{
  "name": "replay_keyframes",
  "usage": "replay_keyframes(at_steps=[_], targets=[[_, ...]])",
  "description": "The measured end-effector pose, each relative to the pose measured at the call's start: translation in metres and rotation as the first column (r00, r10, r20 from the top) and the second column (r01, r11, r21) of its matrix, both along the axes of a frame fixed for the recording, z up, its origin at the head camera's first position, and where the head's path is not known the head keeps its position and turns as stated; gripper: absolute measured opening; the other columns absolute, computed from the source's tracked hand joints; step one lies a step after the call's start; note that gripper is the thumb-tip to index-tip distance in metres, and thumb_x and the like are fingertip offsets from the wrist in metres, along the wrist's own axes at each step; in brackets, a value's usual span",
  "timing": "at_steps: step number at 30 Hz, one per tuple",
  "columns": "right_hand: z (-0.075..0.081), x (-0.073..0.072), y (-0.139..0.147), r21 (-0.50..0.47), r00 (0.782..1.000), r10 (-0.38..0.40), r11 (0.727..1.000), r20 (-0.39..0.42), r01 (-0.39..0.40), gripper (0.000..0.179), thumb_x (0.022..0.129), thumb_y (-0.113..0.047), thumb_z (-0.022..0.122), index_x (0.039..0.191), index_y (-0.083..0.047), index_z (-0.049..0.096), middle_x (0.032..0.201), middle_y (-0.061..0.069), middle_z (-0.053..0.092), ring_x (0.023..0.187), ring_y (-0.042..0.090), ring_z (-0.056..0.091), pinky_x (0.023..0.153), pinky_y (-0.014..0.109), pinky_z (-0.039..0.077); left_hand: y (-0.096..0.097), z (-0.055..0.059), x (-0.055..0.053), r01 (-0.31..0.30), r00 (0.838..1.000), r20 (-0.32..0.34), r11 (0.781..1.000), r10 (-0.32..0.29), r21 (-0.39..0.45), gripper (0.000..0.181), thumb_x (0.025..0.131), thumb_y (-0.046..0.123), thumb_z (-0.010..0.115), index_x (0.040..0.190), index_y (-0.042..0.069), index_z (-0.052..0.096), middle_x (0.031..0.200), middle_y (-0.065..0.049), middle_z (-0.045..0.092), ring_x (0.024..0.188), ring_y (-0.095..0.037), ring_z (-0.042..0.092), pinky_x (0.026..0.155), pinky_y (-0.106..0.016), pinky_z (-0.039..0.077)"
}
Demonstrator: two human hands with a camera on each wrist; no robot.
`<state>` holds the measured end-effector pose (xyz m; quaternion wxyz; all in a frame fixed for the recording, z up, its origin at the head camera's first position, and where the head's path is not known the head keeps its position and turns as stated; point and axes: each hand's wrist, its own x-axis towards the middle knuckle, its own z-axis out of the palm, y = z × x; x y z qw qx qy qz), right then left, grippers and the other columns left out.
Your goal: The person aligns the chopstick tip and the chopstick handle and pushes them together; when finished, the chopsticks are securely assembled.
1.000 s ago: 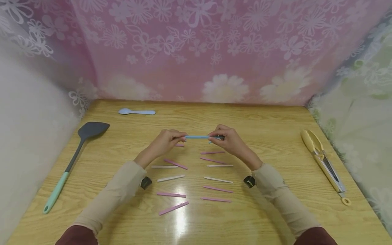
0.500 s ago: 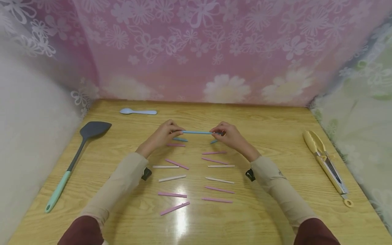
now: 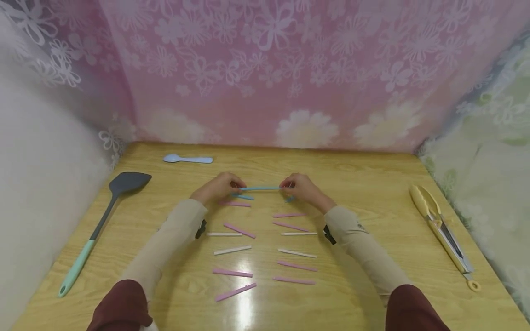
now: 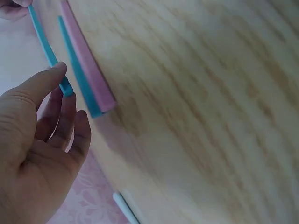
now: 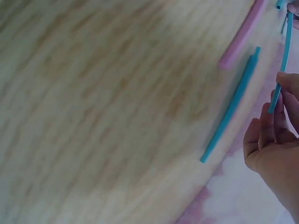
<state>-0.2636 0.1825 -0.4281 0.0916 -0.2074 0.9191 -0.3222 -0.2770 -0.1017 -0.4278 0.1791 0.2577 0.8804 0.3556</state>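
Observation:
A slim blue plastic stick (image 3: 261, 188) stretches sideways between both hands, close over the back of the two stick columns. My left hand (image 3: 223, 187) pinches its left end between thumb and fingertips; the left wrist view shows the blue tip poking past the thumb. At the other end, my right hand (image 3: 304, 189) pinches it the same way, other fingers loosely curled. Beneath the left hand lie another blue stick (image 4: 81, 74) and a pink stick (image 4: 88, 60), side by side. A further blue stick (image 5: 231, 107) lies on the table below the right hand, mostly hidden in the head view.
Several pink and white sticks, among them a white stick (image 3: 233, 250) and a pink stick (image 3: 294, 280), lie in two columns nearer me. A spatula (image 3: 99, 225) and a light-blue spoon (image 3: 188, 159) are at left, tongs (image 3: 443, 234) at right. A flowered cloth (image 3: 265, 92) hangs behind.
Both hands have shifted slightly, still pinching the blue stick. More of it shows between them, and the blue stick under the left hand has come into sight. The head view has tilted a little.

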Motion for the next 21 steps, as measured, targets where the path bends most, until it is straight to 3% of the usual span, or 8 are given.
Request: replay_keyframes(at_steps=[8, 21], targets=[[-0.016, -0.001, -0.002, -0.006, 1.0, -0.003, 1.0, 0.027, 0.004, 0.014, 0.089, -0.008, 0.065, 0.098, 0.002, 0.07, 0.088, 0.011, 0.065, 0.08, 0.019, 0.056, 0.071, 0.028, 0.048, 0.0, -0.018, -0.006, -0.023, 1.0, 0.004, 1.0, 0.023, -0.015, 0.022, 0.092, 0.007, 0.061, 0.112, -0.002, 0.067, 0.111, -0.015, 0.066, 0.102, -0.026, 0.061, 0.09, -0.036, 0.05], [-0.017, -0.007, 0.0, 0.008, 0.998, -0.029, 1.0, 0.052, 0.028, 0.015, 0.09, -0.009, 0.064, 0.101, 0.0, 0.07, 0.094, 0.01, 0.064, 0.084, 0.02, 0.055, 0.074, 0.031, 0.048, 0.001, -0.016, -0.009, -0.008, 1.0, -0.018, 0.999, 0.007, -0.031, 0.022, 0.094, 0.008, 0.06, 0.113, -0.001, 0.067, 0.11, -0.014, 0.065, 0.101, -0.025, 0.061, 0.09, -0.037, 0.05]])
